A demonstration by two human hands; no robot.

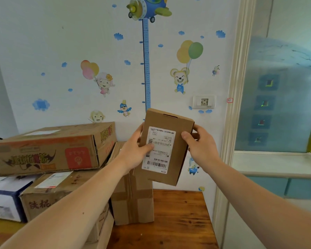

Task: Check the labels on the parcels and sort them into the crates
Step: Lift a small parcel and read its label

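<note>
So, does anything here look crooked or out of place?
Yes. The parcel held by the left hand and right hand has its label upside down, and the top box of the pile on the left sits askew, its print upside down too.

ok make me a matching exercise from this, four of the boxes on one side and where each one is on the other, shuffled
Things:
1. small brown parcel
2. printed carton
3. taped brown box
4. white and blue box

Places:
A. standing on the wooden table
B. far left, lower than the printed carton
C. highest of the cartons on the left
D. held up between the left hand and the right hand

Pairs: 1-D, 2-C, 3-A, 4-B
</note>
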